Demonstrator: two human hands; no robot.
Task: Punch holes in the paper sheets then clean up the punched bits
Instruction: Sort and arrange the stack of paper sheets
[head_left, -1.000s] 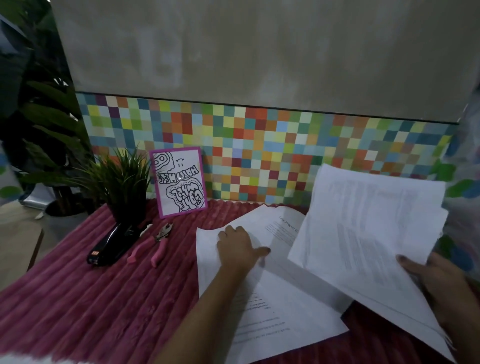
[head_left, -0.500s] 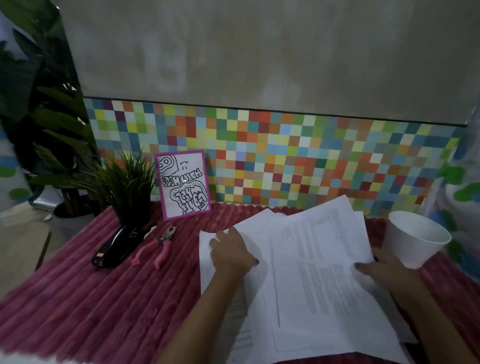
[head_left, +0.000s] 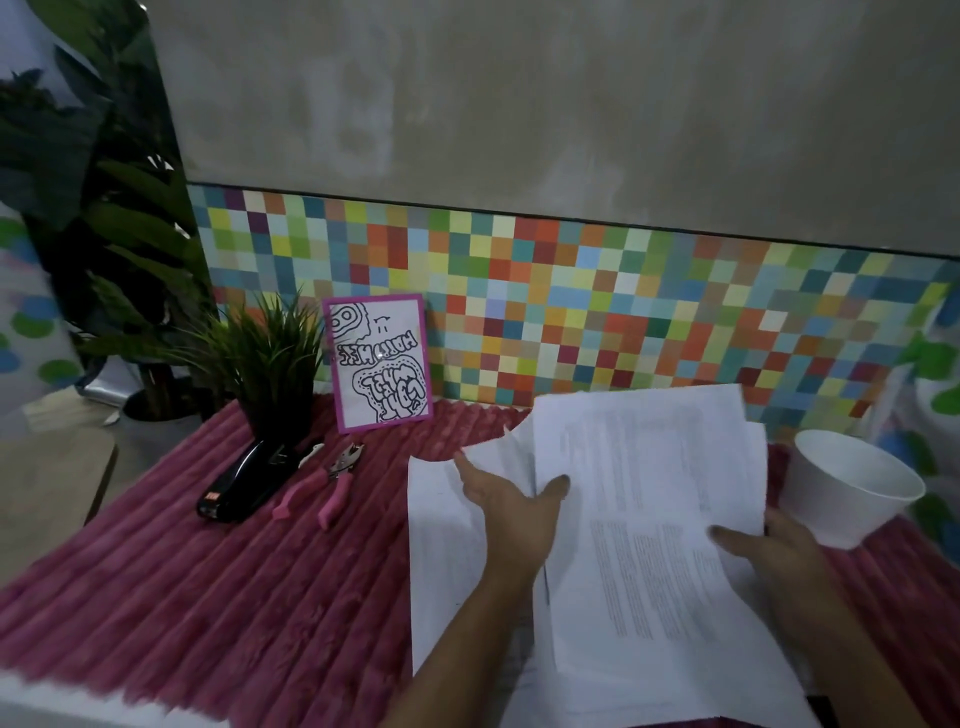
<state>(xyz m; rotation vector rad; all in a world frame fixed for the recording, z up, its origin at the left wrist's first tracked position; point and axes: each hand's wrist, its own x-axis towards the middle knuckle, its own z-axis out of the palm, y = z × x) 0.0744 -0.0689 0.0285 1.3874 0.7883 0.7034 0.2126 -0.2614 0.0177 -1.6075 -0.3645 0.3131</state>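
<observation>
A loose pile of printed white paper sheets (head_left: 639, 519) lies on the pink ribbed table cover (head_left: 208, 587), right of centre. My left hand (head_left: 506, 501) rests on the lower sheets with straight fingers, its thumb against the left edge of the upper sheets. At the right edge of the upper sheets my right hand (head_left: 769, 551) holds them, thumb on top and fingers hidden beneath. The far edges of these sheets curl up slightly. A pink-handled hole punch (head_left: 332, 486) lies to the left of the paper, apart from both hands.
A black stapler (head_left: 241, 483) lies beside the punch. Behind them stand a small potted plant (head_left: 275, 364) and a pink-framed drawing (head_left: 382, 364) against the multicoloured tiled wall. A white paper cup (head_left: 852, 493) stands at the right, close to my right hand.
My right hand brought its raised sheets down and left onto the sheets under my left hand, uncovering the white cup. My left hand shifted slightly, thumb now at the upper sheets' edge.
</observation>
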